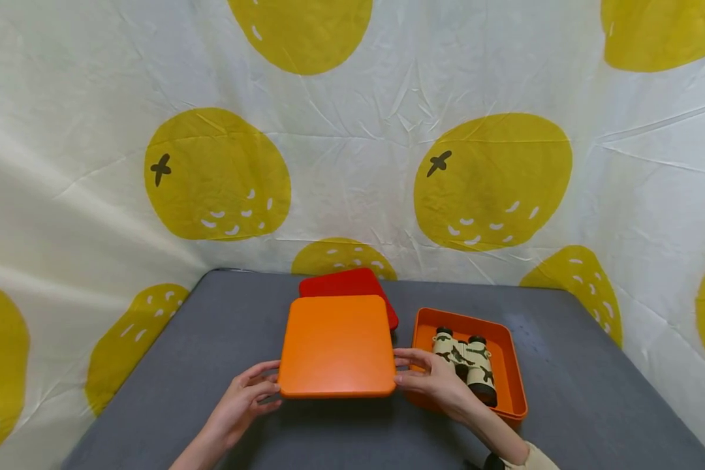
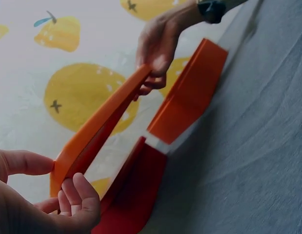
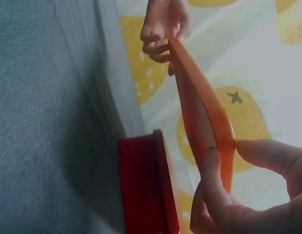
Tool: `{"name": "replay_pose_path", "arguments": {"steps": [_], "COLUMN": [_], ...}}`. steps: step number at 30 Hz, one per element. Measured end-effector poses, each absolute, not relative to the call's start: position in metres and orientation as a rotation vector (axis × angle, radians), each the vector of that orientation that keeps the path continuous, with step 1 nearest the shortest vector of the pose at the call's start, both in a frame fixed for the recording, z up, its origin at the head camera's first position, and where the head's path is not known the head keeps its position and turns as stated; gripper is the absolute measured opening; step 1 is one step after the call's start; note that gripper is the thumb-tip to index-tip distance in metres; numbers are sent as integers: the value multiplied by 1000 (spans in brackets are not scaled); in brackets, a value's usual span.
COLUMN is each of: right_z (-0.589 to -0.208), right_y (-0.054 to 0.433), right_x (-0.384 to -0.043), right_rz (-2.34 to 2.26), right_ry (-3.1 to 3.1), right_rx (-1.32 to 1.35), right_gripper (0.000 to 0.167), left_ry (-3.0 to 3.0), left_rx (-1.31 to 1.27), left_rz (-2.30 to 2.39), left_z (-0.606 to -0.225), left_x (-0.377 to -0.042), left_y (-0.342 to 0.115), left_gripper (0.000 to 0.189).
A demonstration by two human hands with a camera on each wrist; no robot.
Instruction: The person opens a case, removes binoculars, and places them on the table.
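Both hands hold an orange square lid (image 1: 337,346) in the air above the table, one at each side. My left hand (image 1: 241,401) pinches its left edge near the front corner, thumb on the outer face and fingers at the rim in the left wrist view. On the opposite edge my right hand (image 1: 437,382) grips with thumb and fingers, as the right wrist view (image 3: 258,190) shows. To the right stands an orange box (image 1: 508,372), uncovered, with camouflage-patterned binoculars (image 1: 478,365) inside. Behind the lid, and partly hidden by it, is a red container (image 1: 352,282).
A grey cloth-covered table (image 1: 235,326) carries everything. White fabric with yellow fruit prints (image 1: 352,176) hangs around its back and sides. The red container's side wall (image 3: 141,180) stands on the table below the lid. A dark band is on the right wrist.
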State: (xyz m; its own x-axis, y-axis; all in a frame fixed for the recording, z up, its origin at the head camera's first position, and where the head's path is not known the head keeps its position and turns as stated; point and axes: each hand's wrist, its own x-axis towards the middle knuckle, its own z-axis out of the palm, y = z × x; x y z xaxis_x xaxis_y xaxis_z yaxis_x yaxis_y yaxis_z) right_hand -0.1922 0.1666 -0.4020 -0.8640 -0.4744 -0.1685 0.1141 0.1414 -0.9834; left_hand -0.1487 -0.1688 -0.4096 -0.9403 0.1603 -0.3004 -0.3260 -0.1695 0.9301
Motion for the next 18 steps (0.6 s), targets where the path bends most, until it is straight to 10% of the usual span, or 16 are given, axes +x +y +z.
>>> {"name": "replay_pose_path", "arguments": {"steps": [18], "right_z": [-399], "right_y": [120], "right_x": [-193], "right_rz": [-1898], "right_ry": [1653], "right_rx": [-424], "right_gripper": [57], "left_ry": [1721], "left_rx": [-201], "left_rz": [2248], "left_z": [-405], "left_x": [-145], "left_y": [-223], "left_gripper": [21]}}
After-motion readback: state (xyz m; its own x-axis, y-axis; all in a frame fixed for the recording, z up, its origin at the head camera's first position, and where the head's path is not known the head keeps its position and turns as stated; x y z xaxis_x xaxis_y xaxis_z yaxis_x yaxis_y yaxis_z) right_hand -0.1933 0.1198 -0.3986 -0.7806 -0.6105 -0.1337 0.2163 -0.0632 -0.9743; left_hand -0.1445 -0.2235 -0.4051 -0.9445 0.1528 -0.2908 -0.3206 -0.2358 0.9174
